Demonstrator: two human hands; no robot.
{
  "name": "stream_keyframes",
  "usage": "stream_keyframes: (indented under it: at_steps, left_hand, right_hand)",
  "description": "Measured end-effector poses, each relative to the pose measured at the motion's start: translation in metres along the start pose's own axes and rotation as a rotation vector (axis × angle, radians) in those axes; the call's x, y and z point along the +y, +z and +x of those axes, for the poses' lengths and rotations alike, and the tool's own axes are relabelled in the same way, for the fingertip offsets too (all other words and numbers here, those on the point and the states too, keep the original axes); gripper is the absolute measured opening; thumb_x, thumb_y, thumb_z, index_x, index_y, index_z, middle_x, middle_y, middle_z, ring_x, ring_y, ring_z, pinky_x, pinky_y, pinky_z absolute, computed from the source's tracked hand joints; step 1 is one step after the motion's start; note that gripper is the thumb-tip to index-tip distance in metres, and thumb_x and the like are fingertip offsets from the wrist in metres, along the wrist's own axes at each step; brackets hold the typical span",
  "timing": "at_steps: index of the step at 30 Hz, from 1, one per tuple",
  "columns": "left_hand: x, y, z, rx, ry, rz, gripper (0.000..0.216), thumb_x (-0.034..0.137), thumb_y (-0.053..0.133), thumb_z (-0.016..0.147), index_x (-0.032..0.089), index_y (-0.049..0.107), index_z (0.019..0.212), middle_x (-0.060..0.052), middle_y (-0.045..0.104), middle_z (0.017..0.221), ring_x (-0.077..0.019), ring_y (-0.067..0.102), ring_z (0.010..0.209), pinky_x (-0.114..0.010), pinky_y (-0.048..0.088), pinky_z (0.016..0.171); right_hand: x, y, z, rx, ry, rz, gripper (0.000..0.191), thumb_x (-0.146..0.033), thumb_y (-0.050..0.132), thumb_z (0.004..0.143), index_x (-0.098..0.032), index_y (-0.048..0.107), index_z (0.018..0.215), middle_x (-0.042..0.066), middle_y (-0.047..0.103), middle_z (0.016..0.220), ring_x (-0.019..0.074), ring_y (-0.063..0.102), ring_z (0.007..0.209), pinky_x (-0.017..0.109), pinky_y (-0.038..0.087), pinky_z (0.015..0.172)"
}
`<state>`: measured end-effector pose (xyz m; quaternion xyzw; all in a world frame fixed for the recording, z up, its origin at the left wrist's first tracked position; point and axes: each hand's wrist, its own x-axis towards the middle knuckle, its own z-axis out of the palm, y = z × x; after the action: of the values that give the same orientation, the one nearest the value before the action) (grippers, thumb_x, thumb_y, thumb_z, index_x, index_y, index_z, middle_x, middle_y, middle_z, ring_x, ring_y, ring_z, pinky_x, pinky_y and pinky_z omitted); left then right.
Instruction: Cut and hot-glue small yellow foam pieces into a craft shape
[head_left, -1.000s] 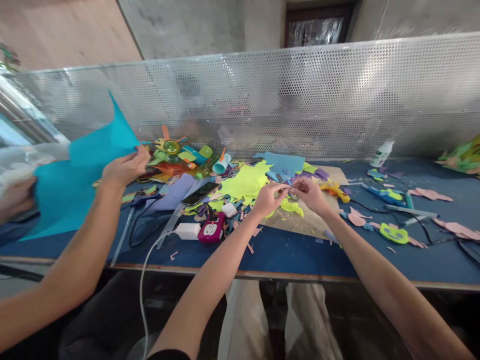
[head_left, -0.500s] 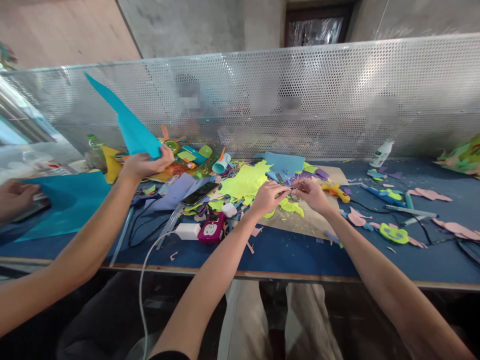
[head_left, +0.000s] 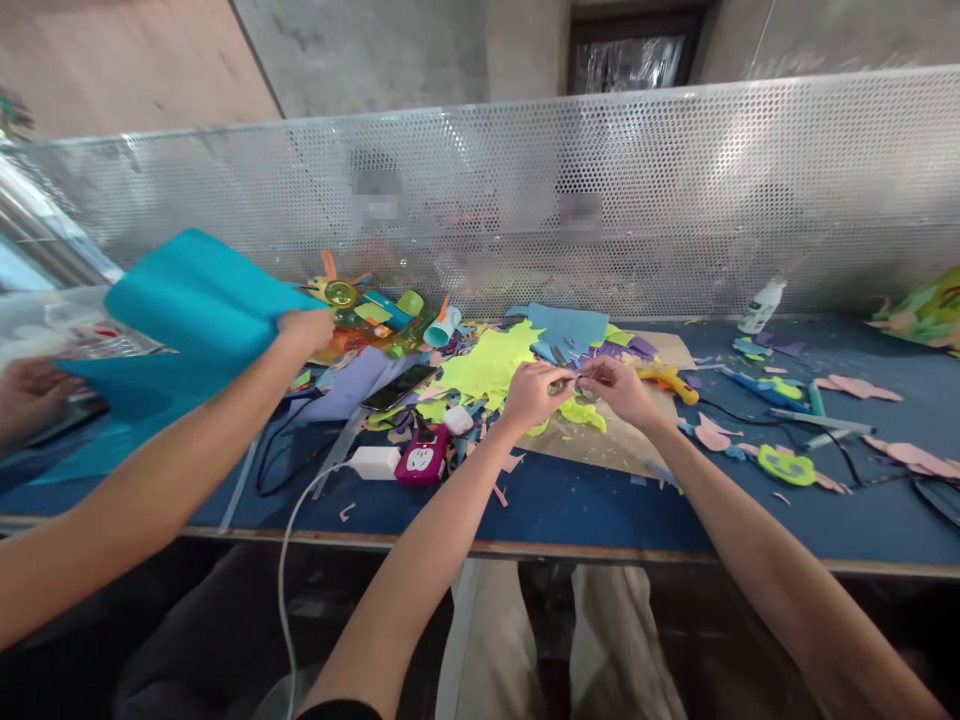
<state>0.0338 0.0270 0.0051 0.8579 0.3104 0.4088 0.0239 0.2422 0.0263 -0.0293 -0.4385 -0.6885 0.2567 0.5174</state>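
Observation:
My left hand (head_left: 534,392) and my right hand (head_left: 619,386) meet over the brown cardboard sheet (head_left: 622,440) at the middle of the blue table (head_left: 570,500). Both are pinched on a small piece held between their fingertips, too small to name. Yellow-green foam scraps (head_left: 491,365) lie just behind and under my hands. A yellow glue gun (head_left: 667,380) rests right of my right hand.
A co-worker's arm (head_left: 150,480) at left holds a large teal sheet (head_left: 191,310). A phone (head_left: 397,386), a white charger (head_left: 375,462) and a magenta device (head_left: 424,462) lie left of me. A white bottle (head_left: 761,306) and pink scraps (head_left: 862,388) sit at right. A perforated metal screen (head_left: 600,190) backs the table.
My hands have stayed pinched together over the cardboard. The co-worker's teal sheet swung up, then folded down flatter to the left.

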Motion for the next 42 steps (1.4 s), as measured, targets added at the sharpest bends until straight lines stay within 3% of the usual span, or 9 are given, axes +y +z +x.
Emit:
stream_keyframes:
  at_steps: [13, 19, 23, 29, 33, 36, 39, 42]
  left_hand:
    - [0.002, 0.001, -0.001, 0.026, -0.054, 0.006, 0.016, 0.031, 0.059, 0.090, 0.026, 0.074, 0.094, 0.000, 0.075, 0.084, -0.0174, 0.067, 0.082, -0.034, 0.043, 0.084]
    - [0.000, 0.000, -0.002, 0.031, -0.086, 0.016, 0.014, 0.029, 0.060, 0.089, 0.025, 0.072, 0.097, -0.001, 0.075, 0.090, -0.0174, 0.066, 0.081, -0.034, 0.044, 0.083]
    - [-0.007, 0.000, -0.003, 0.069, -0.175, 0.010, 0.016, 0.029, 0.051, 0.094, 0.023, 0.065, 0.097, -0.002, 0.073, 0.090, -0.0163, 0.064, 0.076, -0.030, 0.044, 0.076]
    - [-0.021, 0.003, -0.006, 0.072, -0.345, 0.057, 0.017, 0.023, 0.040, 0.096, 0.024, 0.052, 0.084, 0.000, 0.061, 0.069, -0.0177, 0.054, 0.058, -0.028, 0.032, 0.055]
    - [-0.025, 0.004, -0.007, 0.075, -0.370, 0.086, 0.021, 0.022, 0.038, 0.096, 0.024, 0.049, 0.078, 0.001, 0.056, 0.061, -0.0181, 0.052, 0.055, -0.028, 0.029, 0.055]
    - [-0.025, 0.004, -0.007, 0.071, -0.395, 0.122, 0.023, 0.024, 0.040, 0.097, 0.024, 0.050, 0.076, 0.001, 0.056, 0.059, -0.0179, 0.052, 0.054, -0.027, 0.029, 0.053]
    - [-0.025, 0.006, -0.007, 0.073, -0.454, 0.149, 0.019, 0.030, 0.046, 0.095, 0.024, 0.055, 0.080, 0.000, 0.059, 0.062, -0.0182, 0.054, 0.055, -0.026, 0.032, 0.053]
    - [-0.026, 0.008, -0.007, 0.109, -0.444, 0.111, 0.018, 0.038, 0.053, 0.093, 0.024, 0.059, 0.082, -0.002, 0.063, 0.064, -0.0195, 0.061, 0.062, -0.027, 0.038, 0.057]
  right_hand:
    - [-0.011, 0.001, -0.001, -0.014, -0.012, 0.031, 0.027, -0.049, 0.072, 0.078, -0.027, 0.069, 0.094, 0.001, 0.073, 0.089, 0.0154, 0.062, 0.067, 0.030, 0.052, 0.065]
    - [-0.017, -0.001, -0.003, -0.084, 0.000, 0.104, 0.031, -0.052, 0.071, 0.079, -0.026, 0.069, 0.096, 0.002, 0.073, 0.088, 0.0173, 0.064, 0.071, 0.030, 0.051, 0.065]
    - [-0.012, -0.004, -0.001, -0.039, -0.026, -0.026, 0.032, -0.054, 0.063, 0.084, -0.023, 0.071, 0.088, 0.003, 0.072, 0.082, 0.0157, 0.057, 0.064, 0.029, 0.044, 0.060]
    - [-0.012, -0.012, 0.001, -0.097, -0.115, -0.272, 0.023, -0.043, 0.060, 0.087, -0.024, 0.071, 0.083, 0.004, 0.074, 0.086, 0.0168, 0.061, 0.068, 0.030, 0.046, 0.064]
    - [-0.014, -0.018, 0.000, -0.218, -0.081, -0.439, 0.018, -0.043, 0.068, 0.081, -0.025, 0.071, 0.084, 0.003, 0.075, 0.083, 0.0163, 0.059, 0.061, 0.029, 0.044, 0.060]
    - [-0.010, -0.018, -0.001, -0.287, 0.004, -0.539, 0.025, -0.044, 0.078, 0.071, -0.027, 0.072, 0.088, 0.004, 0.078, 0.088, 0.0207, 0.065, 0.068, 0.031, 0.043, 0.062]
    - [-0.005, -0.013, -0.003, -0.381, 0.089, -0.584, 0.026, -0.044, 0.084, 0.064, -0.029, 0.073, 0.081, 0.005, 0.079, 0.087, 0.0251, 0.069, 0.074, 0.031, 0.042, 0.063]
    - [-0.004, -0.010, -0.003, -0.425, 0.081, -0.624, 0.024, -0.045, 0.084, 0.063, -0.028, 0.071, 0.073, 0.006, 0.080, 0.084, 0.0248, 0.069, 0.070, 0.031, 0.040, 0.060]
